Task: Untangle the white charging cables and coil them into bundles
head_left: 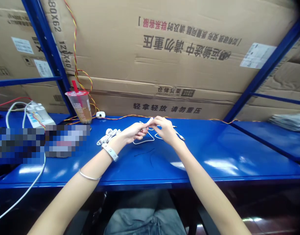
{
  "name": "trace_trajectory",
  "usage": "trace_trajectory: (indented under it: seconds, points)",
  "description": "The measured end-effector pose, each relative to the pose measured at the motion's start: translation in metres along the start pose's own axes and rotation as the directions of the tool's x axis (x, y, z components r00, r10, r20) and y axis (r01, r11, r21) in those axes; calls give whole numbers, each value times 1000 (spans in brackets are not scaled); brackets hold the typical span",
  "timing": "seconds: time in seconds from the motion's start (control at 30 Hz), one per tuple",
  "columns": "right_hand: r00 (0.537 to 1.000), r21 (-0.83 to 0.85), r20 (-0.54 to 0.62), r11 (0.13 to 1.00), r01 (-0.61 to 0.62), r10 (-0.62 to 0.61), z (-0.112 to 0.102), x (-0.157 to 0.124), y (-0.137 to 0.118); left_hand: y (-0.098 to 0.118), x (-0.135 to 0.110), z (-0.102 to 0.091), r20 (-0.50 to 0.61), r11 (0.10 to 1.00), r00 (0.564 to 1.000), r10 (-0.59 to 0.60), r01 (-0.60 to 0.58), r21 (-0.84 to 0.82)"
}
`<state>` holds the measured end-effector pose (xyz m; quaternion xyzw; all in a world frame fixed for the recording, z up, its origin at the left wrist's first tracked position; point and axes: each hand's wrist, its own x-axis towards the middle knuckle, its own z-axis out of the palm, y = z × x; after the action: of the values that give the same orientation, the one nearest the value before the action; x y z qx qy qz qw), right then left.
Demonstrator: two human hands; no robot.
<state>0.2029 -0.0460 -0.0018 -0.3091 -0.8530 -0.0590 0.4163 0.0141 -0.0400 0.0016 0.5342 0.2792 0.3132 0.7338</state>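
Observation:
Over the back half of the blue table, my left hand [135,132] is closed around part of a white cable [146,141]. My right hand [164,130] meets it there, thumb and fingers pinched on the same white piece; the exact part between the fingertips is hidden. Loops of the cable lie on the table below and behind both hands, and a USB plug [181,137] shows to the right. Left of my left hand rests a coiled bundle of white cable [107,135]. Two thin black ties [144,152] lie nearer the front edge.
A lidded drink cup [80,106] with a red straw stands at the back left, beside a small white case [100,114]. Twisted red and yellow wire [130,115] runs along the back. At left are a white power strip [40,115] and a blurred-out object [66,141]. Cardboard [164,75] walls the back.

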Motion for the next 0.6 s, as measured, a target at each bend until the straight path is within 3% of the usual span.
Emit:
trace_trajectory:
  seconds: [0.2, 0.37, 0.6]
  points:
    - [998, -117, 48, 992, 53, -47, -5, 1, -2, 0, -1, 1, 21, 999, 999, -43, 43, 9]
    - [997, -36, 9, 996, 76, -76, -7, 3, -3, 3, -5, 2, 37, 991, 997, -64, 59, 120]
    - [996, 24, 86, 1000, -20, 18, -6, 1, -4, 2, -8, 1, 71, 958, 992, -101, 78, 274]
